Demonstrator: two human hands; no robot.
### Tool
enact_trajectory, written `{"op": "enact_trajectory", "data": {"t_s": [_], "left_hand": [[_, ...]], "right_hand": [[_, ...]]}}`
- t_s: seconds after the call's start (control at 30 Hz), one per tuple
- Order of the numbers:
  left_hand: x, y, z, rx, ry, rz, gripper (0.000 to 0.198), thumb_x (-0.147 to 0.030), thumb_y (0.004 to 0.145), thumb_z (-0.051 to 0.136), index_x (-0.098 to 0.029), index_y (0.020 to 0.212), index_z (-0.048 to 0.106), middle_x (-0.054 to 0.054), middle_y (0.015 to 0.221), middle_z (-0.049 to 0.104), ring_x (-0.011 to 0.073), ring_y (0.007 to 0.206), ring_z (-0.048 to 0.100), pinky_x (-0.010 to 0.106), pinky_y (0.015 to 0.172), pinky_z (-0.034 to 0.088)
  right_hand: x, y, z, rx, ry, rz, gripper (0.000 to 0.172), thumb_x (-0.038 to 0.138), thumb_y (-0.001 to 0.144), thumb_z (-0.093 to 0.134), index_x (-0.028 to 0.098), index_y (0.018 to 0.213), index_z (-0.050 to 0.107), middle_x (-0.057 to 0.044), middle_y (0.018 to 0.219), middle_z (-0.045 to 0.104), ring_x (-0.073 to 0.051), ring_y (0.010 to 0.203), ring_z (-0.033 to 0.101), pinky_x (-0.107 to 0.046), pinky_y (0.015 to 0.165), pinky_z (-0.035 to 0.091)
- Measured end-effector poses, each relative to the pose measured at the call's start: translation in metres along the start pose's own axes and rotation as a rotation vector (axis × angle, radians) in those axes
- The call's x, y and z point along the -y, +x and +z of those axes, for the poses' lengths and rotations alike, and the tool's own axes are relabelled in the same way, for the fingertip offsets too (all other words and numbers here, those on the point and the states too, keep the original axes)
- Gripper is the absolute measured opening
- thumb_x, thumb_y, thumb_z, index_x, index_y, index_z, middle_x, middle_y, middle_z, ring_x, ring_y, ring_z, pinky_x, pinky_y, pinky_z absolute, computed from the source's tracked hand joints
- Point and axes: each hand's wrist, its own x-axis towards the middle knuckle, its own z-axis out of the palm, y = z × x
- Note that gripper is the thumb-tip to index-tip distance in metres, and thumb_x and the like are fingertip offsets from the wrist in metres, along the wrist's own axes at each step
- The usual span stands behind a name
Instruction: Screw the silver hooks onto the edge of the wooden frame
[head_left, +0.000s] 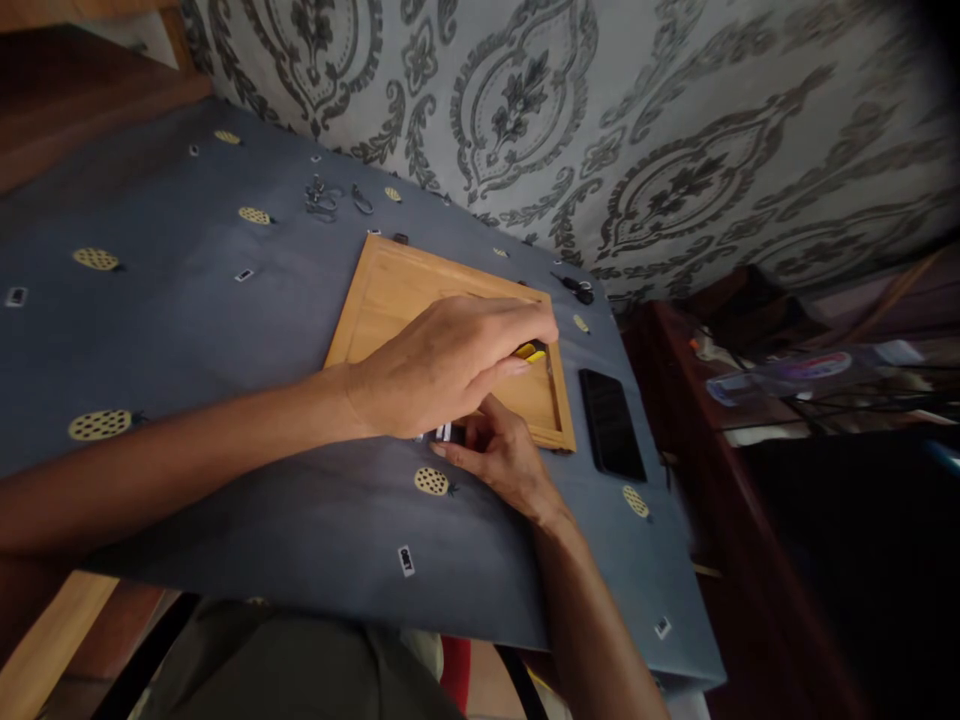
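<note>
A wooden picture frame [390,280] lies flat on a table under a blue-grey cloth [187,330] printed with yellow pineapples. My left hand [442,365] reaches across it, fingers closed round a yellow-and-black tool [531,351] whose tip rests on the frame's back near the right rail. My right hand [499,455] sits at the frame's near edge, fingers curled on a small black-and-white object [444,433] that I cannot make out. Most of the frame's middle is hidden under my left hand.
A black phone [611,422] lies face up just right of the frame. Small metal clips [322,195] and a dark tool [577,288] lie near the patterned wall. A dark wooden shelf with clutter [795,375] stands to the right, beyond the table's edge.
</note>
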Motion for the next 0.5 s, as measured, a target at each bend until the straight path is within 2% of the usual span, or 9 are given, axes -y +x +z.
{"op": "enact_trajectory", "data": {"t_s": [0.5], "left_hand": [[0.0017, 0.0013, -0.0007, 0.03, 0.054, 0.024, 0.017, -0.007, 0.094, 0.05, -0.014, 0.103, 0.063, 0.005, 0.091, 0.072, 0.0148, 0.081, 0.066, 0.027, 0.072, 0.049]], "right_hand": [[0.0019, 0.0001, 0.0005, 0.005, 0.01, -0.001, 0.034, 0.034, 0.075, 0.08, 0.022, 0.096, 0.057, 0.01, 0.056, 0.045, -0.01, 0.05, 0.041, -0.026, 0.048, 0.031]]}}
